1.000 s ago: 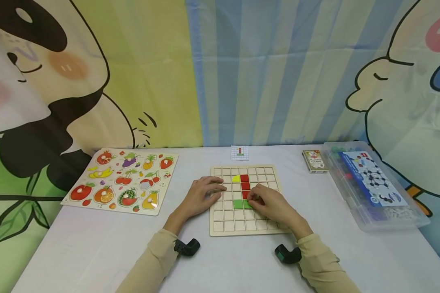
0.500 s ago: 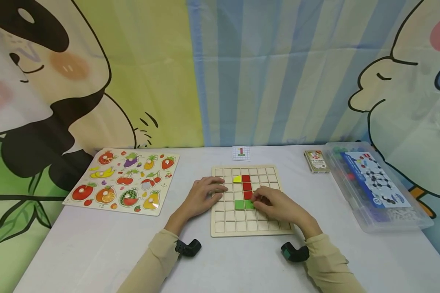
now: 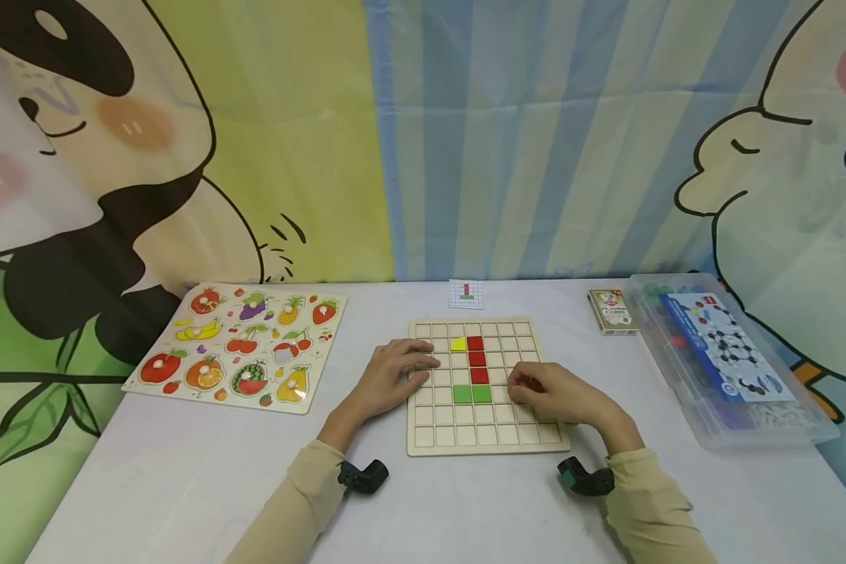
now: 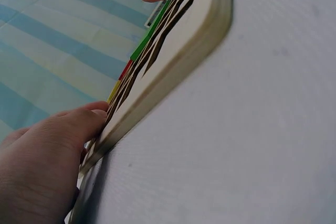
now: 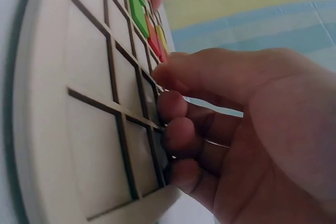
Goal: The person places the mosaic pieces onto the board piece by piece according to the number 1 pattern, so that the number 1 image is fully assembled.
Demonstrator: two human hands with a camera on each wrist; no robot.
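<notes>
A wooden grid board [image 3: 433, 437] lies on the table. Set in its cells are three red squares [image 3: 477, 359] in a column, two green squares [image 3: 471, 394] below them, and a yellow piece [image 3: 459, 345] with a slanted side beside the top red one. The left hand [image 3: 393, 374] rests on the board's left edge, fingers relaxed; its thumb [image 4: 86, 121] shows at the rim in the left wrist view. The right hand [image 3: 553, 392] hovers close over the right-hand cells. Its fingers [image 5: 181, 137] are loosely curled, with no piece visible between them.
A small pattern card [image 3: 466, 294] lies behind the board. At left is a fruit puzzle board [image 3: 236, 347]. To the right stand a card box [image 3: 612, 312] and a clear plastic case [image 3: 729, 431] with a blue booklet [image 3: 726, 345] on it.
The right hand has moved right, off the green squares, leaving both in full sight. The left hand stays on the board's edge. The head view has shifted slightly.
</notes>
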